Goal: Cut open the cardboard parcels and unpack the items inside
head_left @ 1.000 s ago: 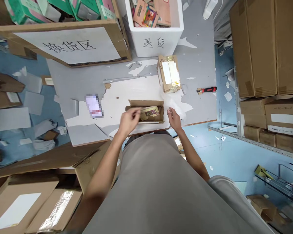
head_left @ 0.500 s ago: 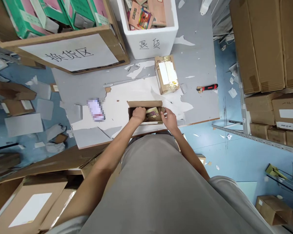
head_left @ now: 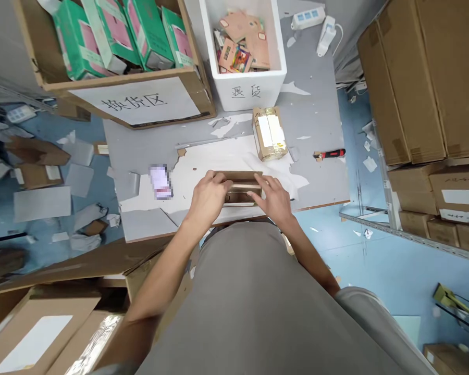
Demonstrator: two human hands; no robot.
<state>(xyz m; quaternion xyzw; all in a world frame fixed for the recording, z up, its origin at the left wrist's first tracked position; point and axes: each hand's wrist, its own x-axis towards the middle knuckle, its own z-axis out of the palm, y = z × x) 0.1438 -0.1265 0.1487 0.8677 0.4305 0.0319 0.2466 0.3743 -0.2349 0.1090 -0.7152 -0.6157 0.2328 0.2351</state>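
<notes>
One oblong cardboard carton (head_left: pixel 243 177), brown, stood open.
Left hand (head_left: pixel 211 195), earlier inside, curled at one end, grip unclear; right hand (head_left: pixel 274 199), opposite, held thumb and forefinger apart.

The smooth light-blue floor (head_left: pixel 375 271) has flat white paper pieces (head_left: pixel 42 203) on the left. In the middle is a wide grey table (head_left: pixel 316 114) with a thin brown edge. A silver metal shelf (head_left: pixel 394 230) stands on the right. The light is bright.
</notes>
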